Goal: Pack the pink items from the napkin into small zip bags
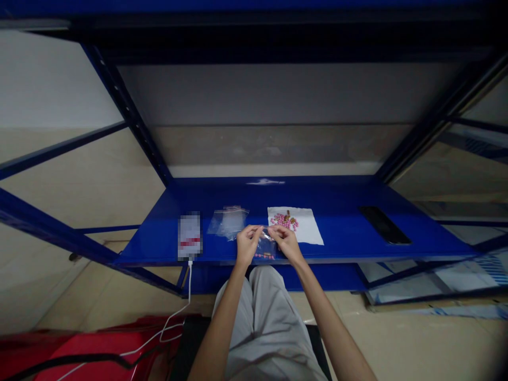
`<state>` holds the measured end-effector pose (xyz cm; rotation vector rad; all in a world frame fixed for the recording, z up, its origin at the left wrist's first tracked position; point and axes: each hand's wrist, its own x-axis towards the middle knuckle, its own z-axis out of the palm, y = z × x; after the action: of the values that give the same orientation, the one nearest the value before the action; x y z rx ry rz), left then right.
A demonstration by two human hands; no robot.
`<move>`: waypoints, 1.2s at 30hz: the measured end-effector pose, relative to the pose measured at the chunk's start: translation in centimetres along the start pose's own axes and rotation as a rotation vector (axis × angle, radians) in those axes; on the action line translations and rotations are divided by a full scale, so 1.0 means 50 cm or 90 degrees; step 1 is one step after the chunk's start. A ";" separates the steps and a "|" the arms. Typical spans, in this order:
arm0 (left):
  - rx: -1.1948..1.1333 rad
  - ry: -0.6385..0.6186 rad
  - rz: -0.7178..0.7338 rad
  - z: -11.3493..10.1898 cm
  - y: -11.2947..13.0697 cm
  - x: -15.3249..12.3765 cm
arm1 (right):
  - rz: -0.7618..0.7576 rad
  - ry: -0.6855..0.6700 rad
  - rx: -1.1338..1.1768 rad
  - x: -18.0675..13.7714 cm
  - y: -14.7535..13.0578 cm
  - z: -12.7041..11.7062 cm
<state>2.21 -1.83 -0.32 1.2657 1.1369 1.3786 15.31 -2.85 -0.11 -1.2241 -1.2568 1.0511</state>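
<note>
The left hand (249, 241) and the right hand (284, 241) are pinching, thumb against fingers, the upper edge of a small clear plastic bag (266, 247), which is hanging at the front edge of a blue metal shelf (337, 211), with small pink and brown pieces lying along its bottom. Working the edge well probably means keeping both grips level and the bag upright, so nothing is spilling.

Counting: one bag is being held; a loose pile of pink and brown pieces (283, 221), too small to count, is resting on one white paper sheet (311, 230); overlapping clear bags (230, 221) are lying leftward, their number unclear; one black flat phone (384, 225) is lying rightward.
</note>
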 end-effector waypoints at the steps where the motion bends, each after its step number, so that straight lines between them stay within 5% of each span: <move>1: -0.008 0.001 -0.002 0.000 0.004 0.000 | 0.011 -0.006 0.015 -0.001 0.000 -0.002; 18: 0.032 0.056 0.034 -0.002 0.001 -0.008 | 0.003 0.034 -0.013 -0.004 0.000 0.004; 28: -0.031 -0.040 -0.019 -0.006 0.020 -0.011 | 0.050 -0.008 0.115 -0.006 0.001 -0.010; 36: -0.041 -0.030 -0.021 -0.008 0.016 -0.011 | 0.035 0.014 0.035 -0.007 0.012 -0.004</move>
<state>1.79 -2.51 0.36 1.2224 1.0679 1.3434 15.53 -3.16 -0.71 -1.2319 -1.1757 1.1023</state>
